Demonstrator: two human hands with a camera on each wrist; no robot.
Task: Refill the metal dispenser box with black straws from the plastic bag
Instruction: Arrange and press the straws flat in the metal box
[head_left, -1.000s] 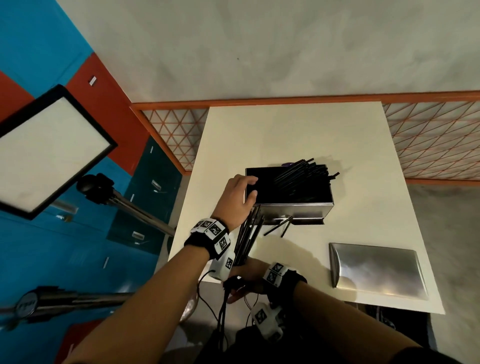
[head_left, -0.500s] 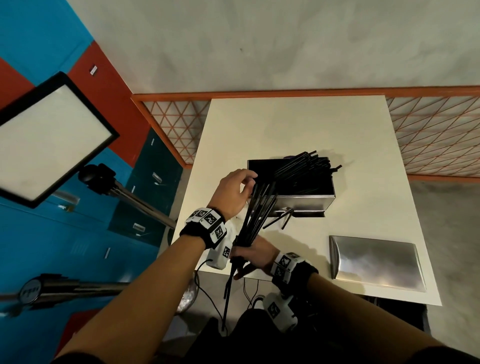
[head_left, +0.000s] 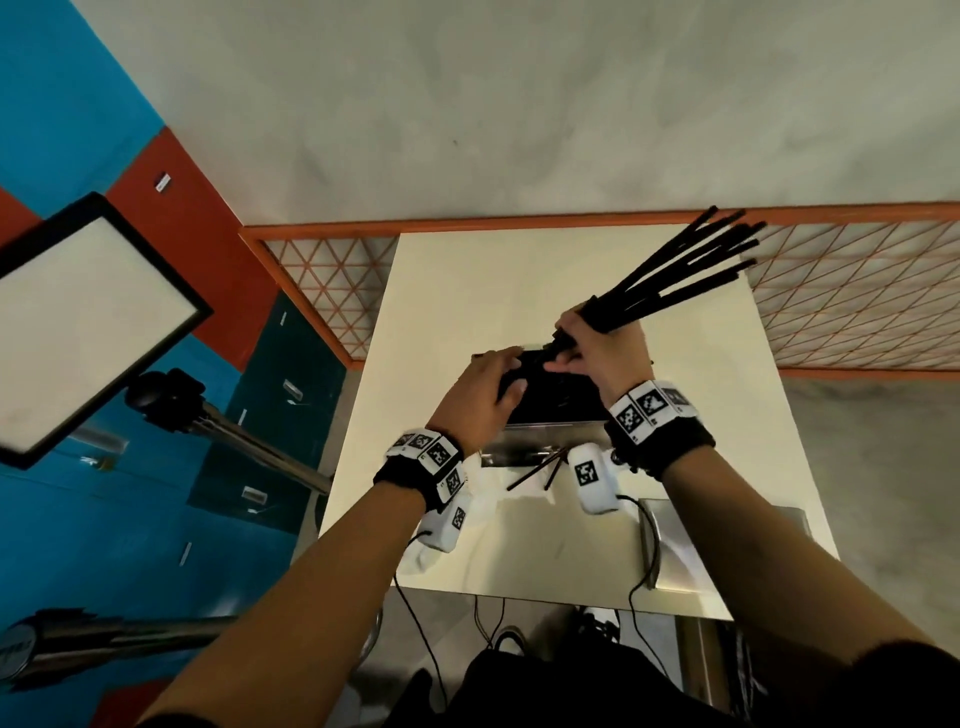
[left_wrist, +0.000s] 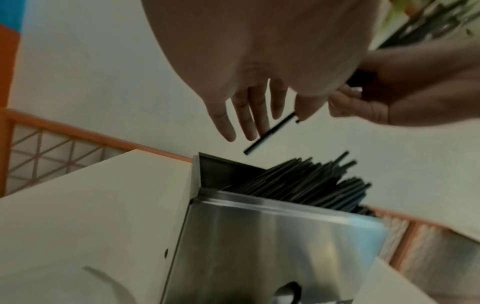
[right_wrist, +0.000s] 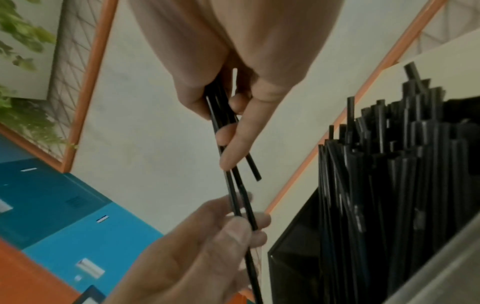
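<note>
The open metal dispenser box (head_left: 535, 441) stands mid-table, with black straws (left_wrist: 311, 181) leaning inside toward its right end. Just above the box, my right hand (head_left: 571, 353) grips a bundle of black straws (head_left: 691, 270) that fans up and to the back right. My left hand (head_left: 511, 371) hovers over the box's left part. In the right wrist view, its thumb and fingers (right_wrist: 233, 232) pinch the lower ends of the bundle (right_wrist: 228, 185). Two loose straws (head_left: 535, 470) lie on the table against the box front. No plastic bag is in view.
The flat metal lid (head_left: 727, 545) lies at the table's near right corner. An orange-framed mesh rail (head_left: 857, 312) borders the white table (head_left: 467, 286) at the back and sides. A light panel on a stand (head_left: 88, 312) is at the left.
My right hand has raised the straw bundle from the table's near edge to over the box, swinging its long ends to the back right. My left hand has left the box rim and taken the bundle's lower ends.
</note>
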